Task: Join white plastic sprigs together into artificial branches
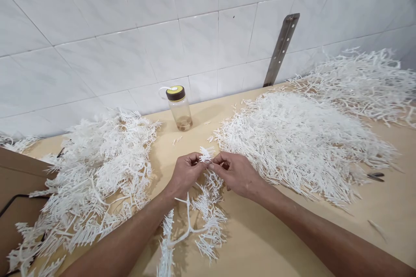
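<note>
My left hand (186, 173) and my right hand (235, 173) meet above the middle of the table, fingertips pinched close together. Between them they grip a white plastic artificial branch (188, 227), whose feathery tip pokes up past my fingers. The rest of this branch, a bare forked stem with frilly sprigs, hangs down toward me between my forearms. My fingers hide the exact spot they pinch. Just right of my right hand lies a large heap of loose white sprigs (302, 143). To the left is a pile of white frilly branches (107, 169).
Near the tiled wall stands a clear bottle (182, 114) with a yellow and dark lid. A metal bracket (281, 49) leans on the wall. Bare white stems (367, 80) lie at the far right, a dark small tool (376, 176) below them. A cardboard box (19, 181) sits left.
</note>
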Demonstrator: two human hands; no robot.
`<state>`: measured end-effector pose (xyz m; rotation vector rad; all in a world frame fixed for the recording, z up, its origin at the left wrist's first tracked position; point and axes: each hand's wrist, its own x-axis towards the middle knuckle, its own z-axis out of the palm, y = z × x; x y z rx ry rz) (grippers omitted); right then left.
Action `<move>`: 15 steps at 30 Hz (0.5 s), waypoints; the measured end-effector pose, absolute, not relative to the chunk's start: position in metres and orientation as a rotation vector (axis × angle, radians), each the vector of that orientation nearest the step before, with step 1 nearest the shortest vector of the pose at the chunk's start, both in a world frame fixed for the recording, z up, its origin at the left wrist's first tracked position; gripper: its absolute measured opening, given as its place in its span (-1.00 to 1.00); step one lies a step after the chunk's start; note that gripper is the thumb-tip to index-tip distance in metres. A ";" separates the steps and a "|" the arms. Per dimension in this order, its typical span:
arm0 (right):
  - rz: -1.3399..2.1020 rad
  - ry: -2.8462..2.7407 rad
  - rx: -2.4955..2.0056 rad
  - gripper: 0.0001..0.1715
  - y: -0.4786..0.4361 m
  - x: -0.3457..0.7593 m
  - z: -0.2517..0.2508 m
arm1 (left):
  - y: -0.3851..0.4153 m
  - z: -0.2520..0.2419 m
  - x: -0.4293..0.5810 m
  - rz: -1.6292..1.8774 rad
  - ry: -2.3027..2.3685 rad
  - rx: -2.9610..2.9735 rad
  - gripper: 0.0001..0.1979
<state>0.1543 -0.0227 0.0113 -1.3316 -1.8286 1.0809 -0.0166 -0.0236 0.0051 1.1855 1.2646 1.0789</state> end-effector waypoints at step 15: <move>1.396 -1.786 -1.263 -0.69 -0.015 0.161 0.005 | -0.023 -0.002 -0.019 1.013 1.283 1.274 -0.66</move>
